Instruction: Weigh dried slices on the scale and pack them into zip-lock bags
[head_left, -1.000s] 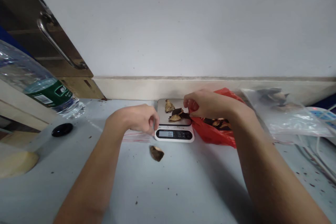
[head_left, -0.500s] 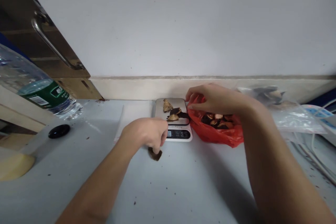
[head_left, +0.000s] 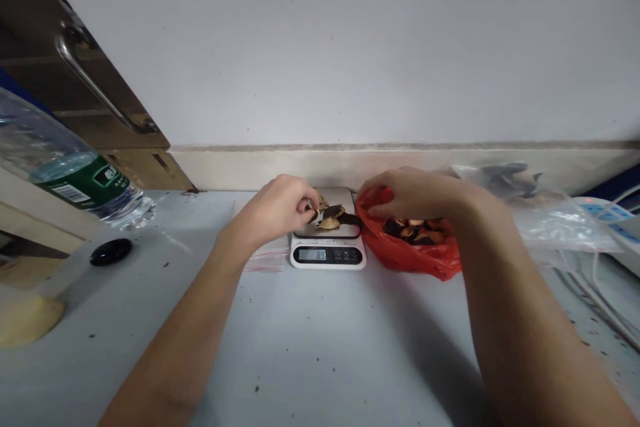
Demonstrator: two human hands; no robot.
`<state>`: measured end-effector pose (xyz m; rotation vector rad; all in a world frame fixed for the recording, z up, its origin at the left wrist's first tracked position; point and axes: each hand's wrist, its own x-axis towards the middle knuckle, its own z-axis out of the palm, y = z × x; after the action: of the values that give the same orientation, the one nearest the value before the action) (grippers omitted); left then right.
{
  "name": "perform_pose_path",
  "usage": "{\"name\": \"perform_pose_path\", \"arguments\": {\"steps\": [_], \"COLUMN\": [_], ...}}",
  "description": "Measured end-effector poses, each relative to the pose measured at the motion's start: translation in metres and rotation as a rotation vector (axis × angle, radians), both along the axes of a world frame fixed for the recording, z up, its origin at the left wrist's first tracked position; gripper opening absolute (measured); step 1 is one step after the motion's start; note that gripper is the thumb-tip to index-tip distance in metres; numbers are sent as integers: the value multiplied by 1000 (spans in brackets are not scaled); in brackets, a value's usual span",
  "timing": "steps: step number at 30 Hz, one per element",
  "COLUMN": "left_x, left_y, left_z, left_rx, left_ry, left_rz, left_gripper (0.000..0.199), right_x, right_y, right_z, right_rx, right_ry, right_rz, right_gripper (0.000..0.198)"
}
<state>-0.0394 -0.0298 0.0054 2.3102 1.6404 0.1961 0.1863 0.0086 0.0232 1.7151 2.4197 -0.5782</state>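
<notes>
We found the left hand (head_left: 284, 210) closed in a pinch, thumb against fingertips, on one dark dried slice (head_left: 315, 216) over the left side of the scale. Whether that slice touched the plate we could not tell. The right hand (head_left: 403, 190) stood part open, thumb apart from its curved fingers, at the mouth of the red bag; we could not tell whether its fingertips gripped the film.

From the left, we noted a clear plastic bottle (head_left: 83, 177) with a green label, then a glossy black oval object (head_left: 111, 251). A flat transparent bag (head_left: 266, 261) with red lines lay on the smooth table (head_left: 300, 360), just beside the white scale (head_left: 329, 265). Its display read 8.9. On its square-cornered metal plate (head_left: 345, 196) we recorded several curved slices (head_left: 329, 223), some dark, some tan and wrinkled. The thin, crumpled red bag (head_left: 410, 260) held many more, dark with paler faces. Farther right lay a shiny clear bag (head_left: 560, 230) containing dark pieces.
</notes>
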Motion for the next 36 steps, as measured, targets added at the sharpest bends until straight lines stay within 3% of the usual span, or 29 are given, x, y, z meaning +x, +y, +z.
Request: {"name": "perform_pose_path", "arguments": {"steps": [2, 4, 6, 9, 12, 16, 19, 23, 27, 29, 31, 34, 36], "left_x": [-2, -10, -21, -35, -39, -37, -40, -47, -48, -45, -42, -37, -34], "left_y": [-1, -4, -7, -9, -7, -5, -8, -16, -21, -22, -22, -25, -27], "left_z": [2, 7, 12, 14, 8, 6, 13, 29, 37, 37, 36, 36, 35], "left_rx": [6, -80, -259, -504, -586, -594, -527, -285, -40, 37, 115, 242, 311], "left_ry": [-8, 9, 70, 236, 326, 289, 253, 89, -207, -322, -358, -384, -449], "left_rz": [10, 41, 114, 176, 206, 202, 214, 234, 246, 242, 252, 283, 267], "left_gripper": [27, 17, 11, 25, 23, 28, 24, 16, 23, 28, 28, 26, 27], "right_x": [1, 4, 7, 8, -2, -17, -21, -25, -43, -53, -61, -69, -72], "right_y": [1, 1, 2, 3, 2, -4, -6, -10, -19, -23, -25, -25, -24], "right_z": [1, 2, 3, 1, 0, 3, 2, -1, -5, -8, -11, -15, -18], "right_rx": [-45, -62, -66, 17, 126, 57, 147, 258, 74, 27, 62, 139, 202], "right_ry": [-35, -46, -68, -59, 79, 224, 313, 497, 675, 688, 671, 629, 652], "right_rz": [-30, -96, -148, -118, -28, 8, 43, 154, 394, 467, 443, 306, 196], "right_gripper": [32, 16, 12, 4, 17, 23, 16, 14, 29, 26, 23, 42, 39]}}
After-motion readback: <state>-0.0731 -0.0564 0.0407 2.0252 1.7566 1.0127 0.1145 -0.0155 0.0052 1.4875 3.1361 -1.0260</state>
